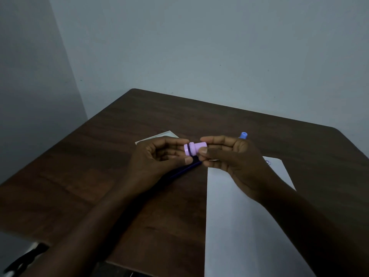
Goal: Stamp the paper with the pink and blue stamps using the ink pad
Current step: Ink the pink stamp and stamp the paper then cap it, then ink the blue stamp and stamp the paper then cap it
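Inspector: Dark table, paper at right. Hands?
Aide: Both hands, left and right, pinch the pink stamp aloft. Advise: uncap squarely, ink evenly.

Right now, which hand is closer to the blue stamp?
Right. The right hand is just in front of the blue stamp, partly covering it. The left hand is farther left, across the pink stamp.

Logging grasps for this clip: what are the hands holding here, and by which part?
The pink stamp, held sideways above the table: right hand pinches its narrow end, left hand fingers grip the ringed wide end.
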{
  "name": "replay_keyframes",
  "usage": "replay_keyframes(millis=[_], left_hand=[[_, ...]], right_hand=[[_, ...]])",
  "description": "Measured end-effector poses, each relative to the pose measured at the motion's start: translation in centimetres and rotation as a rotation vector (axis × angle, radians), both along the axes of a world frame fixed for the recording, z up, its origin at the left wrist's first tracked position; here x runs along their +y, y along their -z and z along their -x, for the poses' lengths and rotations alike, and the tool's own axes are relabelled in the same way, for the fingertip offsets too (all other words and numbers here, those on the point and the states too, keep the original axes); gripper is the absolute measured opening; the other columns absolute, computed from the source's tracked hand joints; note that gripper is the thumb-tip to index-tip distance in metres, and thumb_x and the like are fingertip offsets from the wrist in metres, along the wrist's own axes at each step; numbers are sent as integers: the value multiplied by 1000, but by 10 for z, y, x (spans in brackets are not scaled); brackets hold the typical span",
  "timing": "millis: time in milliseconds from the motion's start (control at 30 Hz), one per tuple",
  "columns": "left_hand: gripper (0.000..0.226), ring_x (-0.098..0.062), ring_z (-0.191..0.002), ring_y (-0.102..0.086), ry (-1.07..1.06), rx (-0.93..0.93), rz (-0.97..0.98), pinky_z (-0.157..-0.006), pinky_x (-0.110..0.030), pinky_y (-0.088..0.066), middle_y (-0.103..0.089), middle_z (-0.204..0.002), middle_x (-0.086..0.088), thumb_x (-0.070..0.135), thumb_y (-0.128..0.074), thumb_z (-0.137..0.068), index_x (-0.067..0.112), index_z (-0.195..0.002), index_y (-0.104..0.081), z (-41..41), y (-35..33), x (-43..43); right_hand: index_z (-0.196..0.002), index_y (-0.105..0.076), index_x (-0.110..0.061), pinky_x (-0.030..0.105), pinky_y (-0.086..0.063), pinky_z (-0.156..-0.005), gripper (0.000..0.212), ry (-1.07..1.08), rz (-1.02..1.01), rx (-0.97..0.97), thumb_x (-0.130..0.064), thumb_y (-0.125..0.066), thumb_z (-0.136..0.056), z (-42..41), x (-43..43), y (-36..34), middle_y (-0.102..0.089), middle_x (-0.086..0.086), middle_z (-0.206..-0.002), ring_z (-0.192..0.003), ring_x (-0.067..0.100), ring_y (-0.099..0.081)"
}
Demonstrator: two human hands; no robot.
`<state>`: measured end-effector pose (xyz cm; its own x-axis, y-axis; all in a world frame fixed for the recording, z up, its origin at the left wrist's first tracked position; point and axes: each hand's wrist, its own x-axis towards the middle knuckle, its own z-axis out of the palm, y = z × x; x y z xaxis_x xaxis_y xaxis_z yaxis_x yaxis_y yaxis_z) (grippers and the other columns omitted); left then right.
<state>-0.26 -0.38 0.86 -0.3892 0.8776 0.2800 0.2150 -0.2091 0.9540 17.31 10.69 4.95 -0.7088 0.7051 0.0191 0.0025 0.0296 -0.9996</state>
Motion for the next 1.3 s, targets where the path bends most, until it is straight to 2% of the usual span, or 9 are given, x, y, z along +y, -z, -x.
replay_keyframes(millis=[167, 333, 567, 767, 933, 1033, 1133, 1200, 1300], left_hand=[[49, -3, -92, -74, -23, 25, 4, -77, -14, -57, -78, -100, 16, 38, -83, -59, 30, -107, -76, 1, 2, 2], [43, 3, -90, -71, -44, 62, 0, -71, -8, -53, -77, -97, 23, 48, -82, -57, 41, -99, -77, 1, 3, 1], [37, 6, -90, -70, -71, 124, -21, -71, -5, -51, -76, -93, 28, 49, -82, -59, 54, -95, -74, 0, 4, 1], [38, 7, -92, -69, -94, 137, -13, -74, -6, -52, -75, -95, 28, 44, -81, -60, 40, -98, -76, -2, 7, 3], [45, 12, -98, -64, -117, 240, 30, -77, -5, -50, -72, -104, 26, 28, -84, -73, 39, -115, -69, -2, 9, 4], [25, 15, -93, -62, -227, 253, 76, -74, -12, -50, -72, -96, 19, 31, -79, -79, 38, -102, -72, 7, 10, 5], [19, 16, -90, -61, -259, 255, 117, -71, -17, -51, -69, -94, 20, 32, -76, -80, 36, -98, -73, 10, 12, 7], [19, 16, -88, -61, -261, 252, 113, -69, -17, -49, -69, -91, 20, 31, -77, -80, 36, -98, -73, 10, 12, 7], [20, 15, -88, -62, -256, 257, 116, -70, -19, -50, -71, -91, 17, 26, -78, -81, 38, -96, -72, 9, 12, 7]], right_hand=[[-91, -77, -25, 26, -60, -71, 35, -8, 8, -3, -30, -80, -57, 0, -1, 2, -78, 7, -93, -84, 20, -75], [-87, -78, -26, 26, -61, -71, 34, -25, 19, 1, -31, -80, -54, 1, -2, 5, -78, 8, -91, -79, 18, -75], [-94, -76, -25, 25, -60, -70, 28, -3, -23, -37, -20, -80, -66, -1, -2, 10, -79, 4, -92, -84, 18, -75], [-96, -75, -24, 27, -61, -74, 23, -11, -84, -80, -15, -78, -75, -5, 0, 7, -79, 2, -93, -87, 19, -74], [-102, -75, -27, 30, -56, -72, 29, 99, -323, -191, -34, -79, -75, -15, 31, -13, -78, -8, -97, -91, 8, -72], [-95, -76, -38, 22, -52, -74, 36, 259, -566, -349, -55, -78, -63, -17, 67, -29, -76, -16, -94, -86, 0, -70], [-95, -77, -33, 6, -44, -65, 30, 267, -746, -546, -46, -80, -68, -8, 101, -25, -75, -15, -88, -75, 8, -71], [-93, -77, -28, 0, -39, -56, 28, 257, -808, -635, -38, -82, -67, 1, 116, -17, -72, -15, -79, -65, -5, -64], [-89, -77, -30, 9, -43, -54, 27, 235, -809, -707, -35, -84, -63, 11, 130, -7, -70, -19, -72, -54, -12, -59]])
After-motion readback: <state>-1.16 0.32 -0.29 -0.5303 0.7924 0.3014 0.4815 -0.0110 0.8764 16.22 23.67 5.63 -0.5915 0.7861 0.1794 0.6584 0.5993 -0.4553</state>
